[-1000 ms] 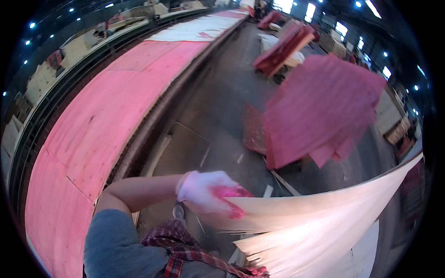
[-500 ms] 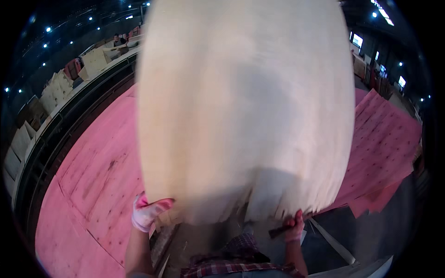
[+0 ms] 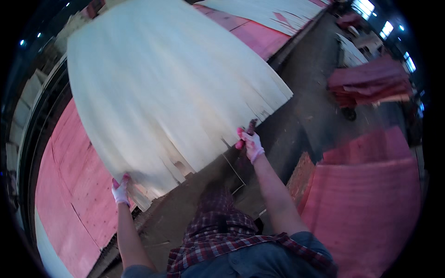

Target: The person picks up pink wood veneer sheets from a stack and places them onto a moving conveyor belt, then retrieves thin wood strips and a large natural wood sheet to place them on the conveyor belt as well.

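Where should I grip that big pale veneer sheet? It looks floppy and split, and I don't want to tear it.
Probably along the near edge, from the person's side, hands wide apart, as the left hand and right hand grip it here. The sheet is broad and thin and that edge is frayed into strips, so choose unsplit parts near each corner.

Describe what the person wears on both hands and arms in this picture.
Both the left hand and the right hand wear light, whitish work gloves with pink fingertips. The forearms are bare, with no sleeves reaching the wrists. Near the shoulders there is a blue-grey short-sleeved top, and a red, white and dark plaid cloth lies over the chest.
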### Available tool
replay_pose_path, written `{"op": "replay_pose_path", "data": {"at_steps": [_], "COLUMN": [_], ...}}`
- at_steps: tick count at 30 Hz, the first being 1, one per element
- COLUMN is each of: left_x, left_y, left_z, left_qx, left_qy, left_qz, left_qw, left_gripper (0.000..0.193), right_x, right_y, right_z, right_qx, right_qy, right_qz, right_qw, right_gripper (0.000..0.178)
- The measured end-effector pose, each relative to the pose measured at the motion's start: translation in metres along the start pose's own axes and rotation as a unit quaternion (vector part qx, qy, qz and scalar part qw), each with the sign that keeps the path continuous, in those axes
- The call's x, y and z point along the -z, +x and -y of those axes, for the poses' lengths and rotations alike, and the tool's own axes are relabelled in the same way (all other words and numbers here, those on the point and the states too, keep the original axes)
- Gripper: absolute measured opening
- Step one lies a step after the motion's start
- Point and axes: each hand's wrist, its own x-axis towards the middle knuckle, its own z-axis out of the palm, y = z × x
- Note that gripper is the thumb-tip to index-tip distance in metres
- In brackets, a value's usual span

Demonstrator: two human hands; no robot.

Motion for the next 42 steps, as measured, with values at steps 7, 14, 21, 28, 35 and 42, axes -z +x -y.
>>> {"op": "replay_pose_path", "data": {"at_steps": [7,14,21,28,35,42], "left_x": [-0.163,-0.398,-0.471,-0.51,-0.593,-0.787], "left_y": [0.032,0.068,0.022,-0.067,-0.193,-0.172], "left_z": [0.007,0.025,0.026,0.034,0.016,-0.035], "left_qx": [-0.103,-0.097,0.003,0.146,0.207,0.182], "left_qy": [0.345,0.578,0.534,0.104,-0.545,-0.546], "left_qz": [-0.066,-0.071,-0.076,-0.569,-0.245,-0.213], "left_qw": [0.93,0.807,0.842,0.803,0.775,0.789], "left_gripper": [0.086,0.083,0.083,0.091,0.039,0.007], "right_x": [0.024,0.134,0.185,0.195,0.196,0.276], "right_y": [0.134,0.211,0.363,0.405,0.397,0.546], "right_z": [-0.03,0.09,0.204,0.229,0.357,0.479], "right_qx": [-0.258,-0.249,-0.244,-0.308,-0.301,-0.182], "right_qy": [-0.261,-0.433,-0.285,-0.297,-0.261,-0.271], "right_qz": [0.09,0.033,-0.046,0.237,0.28,0.246], "right_qw": [0.926,0.866,0.926,0.872,0.873,0.913], "right_gripper": [0.032,0.084,0.031,0.016,0.011,0.012]}}
